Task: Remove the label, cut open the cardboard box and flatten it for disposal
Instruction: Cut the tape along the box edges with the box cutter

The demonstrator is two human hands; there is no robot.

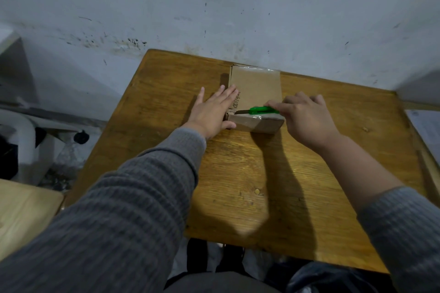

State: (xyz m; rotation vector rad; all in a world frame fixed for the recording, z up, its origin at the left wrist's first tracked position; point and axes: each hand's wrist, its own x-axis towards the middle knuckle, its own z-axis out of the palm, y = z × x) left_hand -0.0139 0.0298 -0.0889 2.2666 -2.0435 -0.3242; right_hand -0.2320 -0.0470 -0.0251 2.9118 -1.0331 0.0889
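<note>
Two hands work on one cardboard box point(254, 88) lying flat on my wooden table point(238, 173), its far end close to the grey wall point(214, 7). My left hand point(212, 112) lies open and flat, fingers spread, fingertips resting on the box's left edge beside handwritten black lettering, thumb against the near corner. My right hand point(307, 119) is curled closed around a green utility knife point(263, 110), whose blade points left along the box's near top edge, at the taped seam. Some papers point(426, 131) sit at the table's right side, well apart from the box.
</note>
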